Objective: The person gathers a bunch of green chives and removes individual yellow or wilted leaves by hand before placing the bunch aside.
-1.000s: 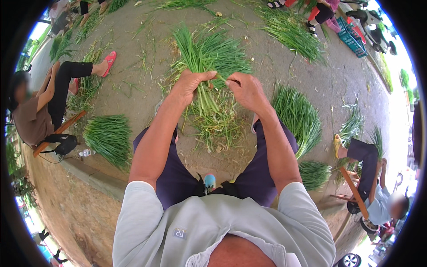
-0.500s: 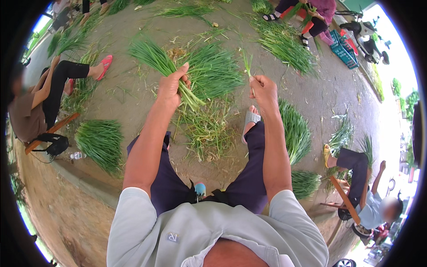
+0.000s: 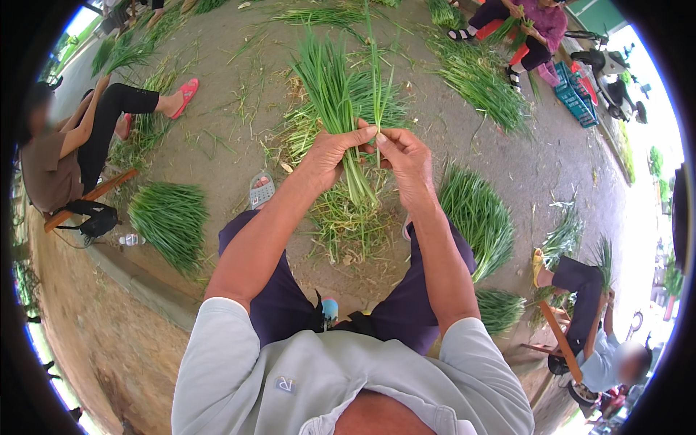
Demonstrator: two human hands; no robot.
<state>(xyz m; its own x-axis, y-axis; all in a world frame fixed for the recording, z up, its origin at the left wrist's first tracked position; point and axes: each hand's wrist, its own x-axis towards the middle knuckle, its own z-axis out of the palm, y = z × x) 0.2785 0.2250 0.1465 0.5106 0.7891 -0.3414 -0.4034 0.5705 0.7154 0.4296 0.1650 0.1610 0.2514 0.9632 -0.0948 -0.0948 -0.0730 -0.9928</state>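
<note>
A thick bunch of garlic chives (image 3: 326, 83) is gripped in my left hand (image 3: 328, 154), leaves pointing away from me and pale stem ends toward me. My right hand (image 3: 409, 156) pinches a few thin chive stalks (image 3: 378, 98) between thumb and fingertips, just right of the bunch. Both hands meet at the fingertips, the left thumb reaching to the stalks. Beyond and below them, a loose pile of chives (image 3: 391, 110) lies on the ground, partly hidden by the hands and bunch. Yellowish leaf scraps (image 3: 344, 235) litter the ground between my feet.
Neat chive heaps lie to the left (image 3: 168, 225) and right (image 3: 475, 217) of my legs. Seated people handle chives at left, right and far right. A blue-green crate (image 3: 576, 98) and a parked scooter (image 3: 612, 76) stand at the far right.
My hands have come together in the middle. The left hand brought the bunch rightward and turned it more upright; the right hand moved left with its stalks. My left foot now shows.
</note>
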